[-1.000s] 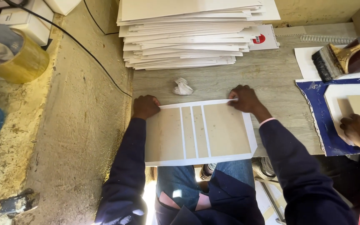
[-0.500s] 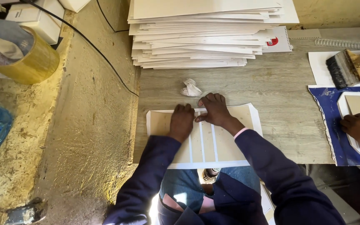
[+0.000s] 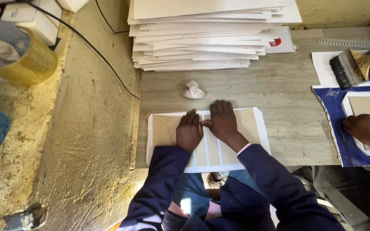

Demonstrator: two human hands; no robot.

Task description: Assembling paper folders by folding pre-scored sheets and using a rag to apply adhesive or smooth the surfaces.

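Note:
A white sheet with tan cardboard panels glued on it (image 3: 164,128) lies flat on the grey wooden table (image 3: 279,98). My left hand (image 3: 189,131) presses flat on the panels left of the centre strips. My right hand (image 3: 222,121) lies flat beside it, fingers toward the sheet's far edge, thumb touching the left hand. Both hands rest palm down on the sheet and grip nothing. A crumpled bit of white paper (image 3: 193,90) sits just beyond the sheet.
A tall stack of white boards (image 3: 210,34) fills the far side of the table. At right, another person's hand (image 3: 365,128) rests on a blue cover sheet (image 3: 328,115), with a glue brush (image 3: 356,64) behind. A tape roll (image 3: 18,55) and black cable (image 3: 108,64) lie on the left ledge.
My hands moved from the sheet's far corners to its middle, where they now press side by side. The view has shifted slightly.

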